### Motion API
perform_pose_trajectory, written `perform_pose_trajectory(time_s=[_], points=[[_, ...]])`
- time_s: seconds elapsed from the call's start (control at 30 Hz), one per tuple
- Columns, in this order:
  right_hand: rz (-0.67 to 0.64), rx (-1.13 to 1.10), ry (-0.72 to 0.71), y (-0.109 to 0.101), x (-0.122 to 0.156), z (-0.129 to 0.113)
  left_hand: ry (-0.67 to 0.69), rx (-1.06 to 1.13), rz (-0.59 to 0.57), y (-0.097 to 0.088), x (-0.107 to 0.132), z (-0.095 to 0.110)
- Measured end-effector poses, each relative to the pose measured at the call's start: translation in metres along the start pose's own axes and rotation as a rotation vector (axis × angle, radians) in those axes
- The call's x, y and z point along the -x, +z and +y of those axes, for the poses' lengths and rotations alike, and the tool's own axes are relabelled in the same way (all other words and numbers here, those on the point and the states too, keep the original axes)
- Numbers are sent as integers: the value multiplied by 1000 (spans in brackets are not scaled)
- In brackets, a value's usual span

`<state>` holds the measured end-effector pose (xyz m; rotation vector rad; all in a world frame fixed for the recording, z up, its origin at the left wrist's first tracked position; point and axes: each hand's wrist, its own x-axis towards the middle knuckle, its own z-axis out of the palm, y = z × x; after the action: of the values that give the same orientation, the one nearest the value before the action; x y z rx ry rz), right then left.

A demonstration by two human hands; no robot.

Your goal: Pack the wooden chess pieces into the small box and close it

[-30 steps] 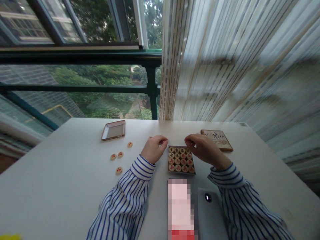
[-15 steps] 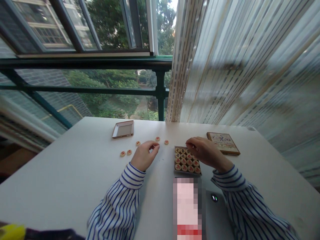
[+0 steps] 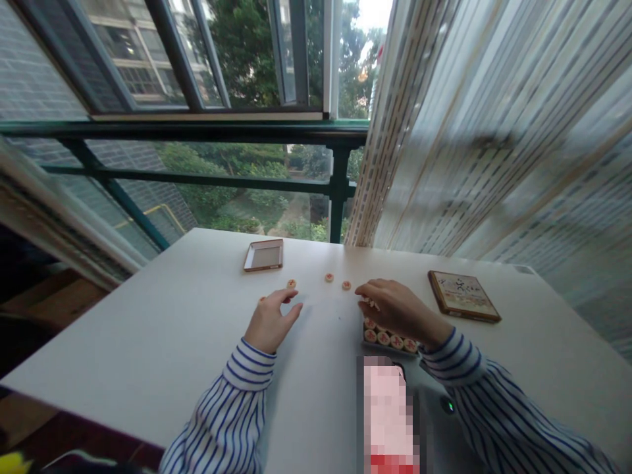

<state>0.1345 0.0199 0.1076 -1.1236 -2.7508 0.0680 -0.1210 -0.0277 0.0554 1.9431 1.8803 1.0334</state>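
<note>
One hand (image 3: 395, 308) curled over discs (image 3: 384, 338)

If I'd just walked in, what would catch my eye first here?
Probably the blue-striped sleeves, with the left hand open near a loose round piece and the right hand over a box of red-marked pieces. Next, perhaps, the pixelated pink patch below the box, and the green railing beyond the white table.

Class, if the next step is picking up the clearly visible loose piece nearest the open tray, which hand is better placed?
Probably the left hand: it lies close to that loose piece, with thumb and fingers parted. The right hand is farther off, curled above the box of pieces.
</note>
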Motion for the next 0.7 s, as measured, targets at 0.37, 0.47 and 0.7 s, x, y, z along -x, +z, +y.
perform_pose_trajectory(time_s=[0.37,0.47,0.7], points=[[-61,33,-74,5,-26,-27,-25,-119,63,-14,6,-36],[-66,40,-90,7,-35,-33,-8,-152,80,-12,4,-44],[-117,28,-112,22,-55,-49,-8,-235,55,-6,-2,-59]])
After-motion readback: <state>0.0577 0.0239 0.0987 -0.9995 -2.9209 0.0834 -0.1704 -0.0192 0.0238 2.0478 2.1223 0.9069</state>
